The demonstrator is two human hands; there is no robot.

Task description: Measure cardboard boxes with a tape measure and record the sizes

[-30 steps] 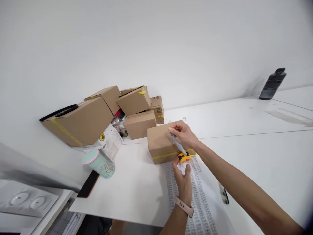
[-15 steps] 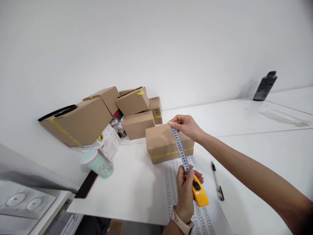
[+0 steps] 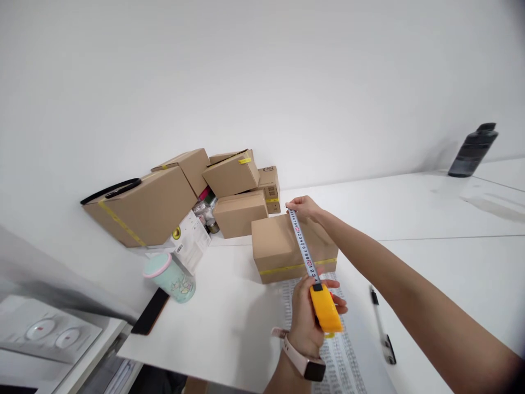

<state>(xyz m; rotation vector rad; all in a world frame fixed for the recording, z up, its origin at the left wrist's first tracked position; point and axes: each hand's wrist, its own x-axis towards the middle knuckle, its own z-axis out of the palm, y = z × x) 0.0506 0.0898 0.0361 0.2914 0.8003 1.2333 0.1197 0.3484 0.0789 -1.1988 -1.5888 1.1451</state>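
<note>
My left hand (image 3: 308,312) is closed around the yellow and black case of a tape measure (image 3: 326,307), in front of a cardboard box (image 3: 268,243). The tape's silver blade slants up from the case across the box's top. At the blade's far end, near the back edge of the box, my right hand (image 3: 304,208) pinches the tip. Yellow tape runs low along the box's front face. Under the left hand lies a printed sheet (image 3: 348,358) covered in rows of small text, partly hidden by the hand and the case.
A pen (image 3: 382,328) lies right of the sheet. More cardboard boxes (image 3: 158,205) are stacked at the back left against the wall. In front of them stand a mint tumbler (image 3: 174,279) and a white avocado-print package (image 3: 191,241). A dark bottle (image 3: 472,150) stands far right.
The left hand has drawn the tape measure's case toward me, pulling out a longer length of blade. The right hand has stayed pinched on the tip near the box's back edge.
</note>
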